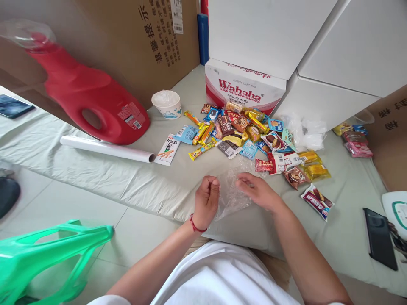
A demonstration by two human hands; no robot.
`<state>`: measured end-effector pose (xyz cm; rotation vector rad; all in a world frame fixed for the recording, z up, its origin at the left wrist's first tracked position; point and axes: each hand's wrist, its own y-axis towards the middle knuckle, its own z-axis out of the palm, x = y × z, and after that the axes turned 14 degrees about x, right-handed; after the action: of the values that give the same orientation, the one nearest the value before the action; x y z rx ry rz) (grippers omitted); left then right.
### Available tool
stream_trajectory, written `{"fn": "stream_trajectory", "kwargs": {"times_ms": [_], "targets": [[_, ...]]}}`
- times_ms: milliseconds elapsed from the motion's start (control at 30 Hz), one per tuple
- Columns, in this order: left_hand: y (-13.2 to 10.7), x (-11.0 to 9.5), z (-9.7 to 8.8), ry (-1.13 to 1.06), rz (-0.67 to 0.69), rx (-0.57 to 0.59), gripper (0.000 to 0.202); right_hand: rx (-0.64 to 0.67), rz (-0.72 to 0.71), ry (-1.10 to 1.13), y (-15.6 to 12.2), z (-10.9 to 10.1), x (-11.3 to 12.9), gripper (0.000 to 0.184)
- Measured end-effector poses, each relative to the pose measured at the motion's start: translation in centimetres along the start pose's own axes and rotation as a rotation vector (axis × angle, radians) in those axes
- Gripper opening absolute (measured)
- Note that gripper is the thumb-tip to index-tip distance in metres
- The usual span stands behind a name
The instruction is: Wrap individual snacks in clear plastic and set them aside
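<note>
A clear plastic bag (227, 192) hangs between my two hands, close to the front of the covered surface. My left hand (206, 199), a red string round its wrist, is closed on the bag's left side. On the other side my right hand (257, 190) pinches the bag, its fingertips pressed together. Just beyond the hands lies a heap of wrapped snacks (225, 127) in many colours. A red snack packet (262, 165) lies close to my right hand, and a purple-and-white snack packet (317, 201) sits farther right.
Behind the heap stands a Wahaha water carton (244, 91). To the left are a paper cup (167, 104), a white roll (108, 148) and a large red jug (92, 93). A black phone (380, 238) lies right; a green stool (57, 258) stands front left.
</note>
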<state>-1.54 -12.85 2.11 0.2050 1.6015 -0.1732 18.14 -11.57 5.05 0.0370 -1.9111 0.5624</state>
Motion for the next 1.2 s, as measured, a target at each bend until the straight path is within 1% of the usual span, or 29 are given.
{"fn": "stream_trajectory", "kwargs": {"times_ms": [67, 133, 167, 233, 267, 300, 333, 400, 433, 500, 567, 600, 633, 700, 767, 833, 900, 967, 1000, 1033, 1100, 1133, 1167, 1200], "targets": [[-1.2, 0.5, 0.1, 0.054, 0.023, 0.054, 0.030, 0.049, 0.007, -0.014, 1.9, 1.6, 0.6, 0.029], [-2.5, 1.1, -0.2, 0.038, -0.023, 0.056, 0.031, 0.014, -0.028, -0.023, 3.1, 3.0, 0.8, 0.021], [-3.0, 1.4, -0.5, 0.012, -0.086, 0.046, 0.031, -0.027, -0.065, -0.049, 3.3, 3.5, 0.8, 0.019], [-3.8, 1.4, -1.6, -0.028, -0.255, 0.012, 0.032, -0.111, -0.154, -0.168, 3.3, 4.1, 0.9, 0.016], [-4.0, 1.2, -2.2, -0.020, -0.318, -0.015, 0.032, -0.134, -0.189, -0.248, 3.1, 4.3, 1.0, 0.015], [-3.9, 0.8, -2.8, 0.011, -0.344, -0.045, 0.034, -0.144, -0.208, -0.332, 2.9, 4.6, 1.2, 0.015], [-3.6, 0.2, -3.4, 0.059, -0.333, -0.081, 0.037, -0.140, -0.213, -0.413, 2.6, 4.8, 1.4, 0.016], [-2.5, -1.1, -4.1, 0.174, -0.260, -0.148, 0.044, -0.115, -0.201, -0.554, 2.3, 5.5, 2.0, 0.018], [-1.7, -1.7, -4.2, 0.232, -0.232, -0.152, 0.047, -0.101, -0.197, -0.608, 2.2, 5.9, 2.3, 0.020], [-0.1, -2.3, -4.1, 0.343, -0.231, -0.080, 0.046, -0.084, -0.210, -0.657, 2.2, 6.5, 2.6, 0.022], [1.3, -2.0, -3.5, 0.434, -0.249, 0.007, 0.036, -0.101, -0.261, -0.601, 2.3, 6.6, 2.6, 0.022], [1.8, -1.5, -3.3, 0.457, -0.246, 0.031, 0.036, -0.128, -0.287, -0.537, 2.4, 6.4, 2.3, 0.021], [2.2, -1.0, -3.0, 0.461, -0.233, 0.031, 0.038, -0.162, -0.302, -0.457, 2.4, 6.0, 2.0, 0.020], [2.7, 0.1, -2.8, 0.436, -0.190, -0.034, 0.040, -0.251, -0.286, -0.272, 2.1, 4.9, 0.9, 0.020], [2.9, 1.1, -3.0, 0.394, -0.173, -0.114, 0.038, -0.344, -0.215, -0.085, 1.6, 3.6, -0.5, 0.025], [3.2, 1.7, -3.5, 0.358, -0.198, -0.194, 0.037, -0.419, -0.144, 0.098, 0.7, 2.4, -2.1, 0.030], [3.3, 2.0, -4.3, 0.327, -0.234, -0.246, 0.038, -0.475, -0.083, 0.252, -0.5, 1.3, -3.9, 0.034], [3.1, 2.1, -5.2, 0.304, -0.260, -0.265, 0.038, -0.487, -0.015, 0.314, -1.8, 0.2, -5.6, 0.036], [2.9, 2.1, -5.6, 0.299, -0.269, -0.260, 0.038, -0.460, 0.024, 0.287, -2.5, -0.3, -6.3, 0.036], [2.6, 2.1, -6.0, 0.299, -0.276, -0.247, 0.037, -0.413, 0.063, 0.214, -3.2, -0.9, -6.9, 0.036], [1.8, 1.9, -6.5, 0.317, -0.288, -0.214, 0.036, -0.317, 0.100, -0.051, -4.6, -1.9, -7.2, 0.037], [1.5, 1.9, -6.6, 0.328, -0.295, -0.198, 0.036, -0.288, 0.085, -0.215, -5.2, -2.3, -7.0, 0.039], [1.2, 1.8, -6.6, 0.335, -0.303, -0.187, 0.036, -0.265, 0.045, -0.380, -5.6, -2.5, -6.5, 0.045], [0.9, 1.7, -6.5, 0.333, -0.311, -0.179, 0.035, -0.242, -0.016, -0.529, -5.8, -2.4, -5.9, 0.055]]}}
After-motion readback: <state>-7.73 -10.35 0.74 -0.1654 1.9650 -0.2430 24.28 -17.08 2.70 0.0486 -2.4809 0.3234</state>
